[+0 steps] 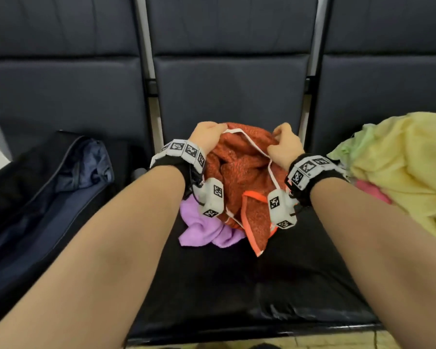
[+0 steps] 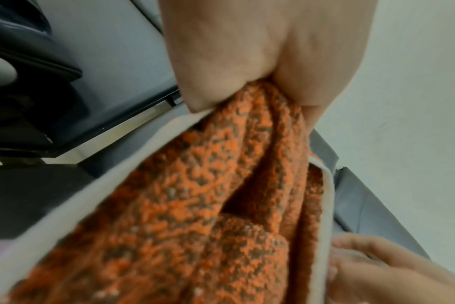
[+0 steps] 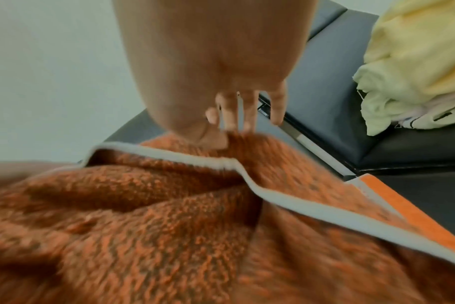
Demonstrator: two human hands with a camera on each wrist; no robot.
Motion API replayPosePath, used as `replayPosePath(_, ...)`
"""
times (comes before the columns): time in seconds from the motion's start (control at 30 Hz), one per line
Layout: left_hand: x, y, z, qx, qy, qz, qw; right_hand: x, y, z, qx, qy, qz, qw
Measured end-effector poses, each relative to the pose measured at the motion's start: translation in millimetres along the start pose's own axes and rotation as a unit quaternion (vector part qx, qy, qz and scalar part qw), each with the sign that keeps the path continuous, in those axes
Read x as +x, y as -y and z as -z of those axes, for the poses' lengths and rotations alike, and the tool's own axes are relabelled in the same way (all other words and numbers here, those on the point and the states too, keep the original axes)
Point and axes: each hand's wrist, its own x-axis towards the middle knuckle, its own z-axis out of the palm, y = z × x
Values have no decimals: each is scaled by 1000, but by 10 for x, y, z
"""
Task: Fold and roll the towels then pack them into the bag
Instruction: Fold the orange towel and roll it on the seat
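- the left hand [image 1: 207, 133] is closed up tight on the far edge of the orange towel [image 1: 239, 172]. in the left wrist view the towel comes out bunched from between the thumb and the curled fingers [image 2: 213, 86].
- the right hand [image 1: 286, 144] pinches the same far edge, a little way to the right. in the right wrist view the thumb presses down on the cloth and the fingers [image 3: 231, 111] reach down behind it.
- a thin white trim [image 1: 252, 144] runs along the towel edge from one hand to the other, then on down the right side.
- the orange towel is all crumpled, in a heap on the middle black seat [image 1: 237, 285]. it has a fuzzy orange and brown pattern. one corner with a bright orange band [image 1: 258, 220] hangs toward the front of the seat.
- a purple towel [image 1: 204, 230] lies on the same seat. it pokes out from under the orange towel on the left side, touching it.
- each wrist has a black strap with grey blocks that bear black and white square marks [image 1: 184, 149].
- on the seat to the right sits a pile of yellow and light green cloth [image 1: 400, 159], with a bit of pink [image 1: 370, 190] under it. it is apart from the orange towel.
- on the seat to the left sits a dark blue bag [image 1: 61, 197]. its top gapes open and some blue cloth shows inside.
- dark seat backs [image 1: 232, 84] stand behind all three seats.
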Motion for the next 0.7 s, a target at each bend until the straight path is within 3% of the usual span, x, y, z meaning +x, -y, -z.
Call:
replayPosePath(0.03, -116, -37, 10, 4, 23, 0, 1000, -88, 24, -18, 26, 13, 2, 1000)
replayPosePath(0.1, -308, -190, 41, 51, 81, -1, 995, -248, 167, -21, 117, 139, 20, 983)
replayPosePath(0.17, -503, -392, 120, 76, 125, -12, 989, -399, 357, 40, 72, 245, 73, 964)
replayPosePath(0.2, -590, -481, 170, 82, 127, -23, 988, -473, 441, 87, 15, 240, 112, 964)
replayPosePath(0.33, -857, -792, 387, 141, 105, -58, 983, -634, 576, 339, -55, 99, 158, 981)
replayPosePath(0.47, -1034, -933, 608, 357, 92, -125, 921, -728, 706, 759, -63, -49, 100, 992)
replayPosePath(0.57, -1156, -955, 644, 337, 43, -177, 924, -846, 873, 1089, -17, -141, 74, 987)
replayPosePath(0.7, -1373, -970, 557, 324, 54, -209, 921, -991, 1095, 1417, 56, -238, 47, 968)
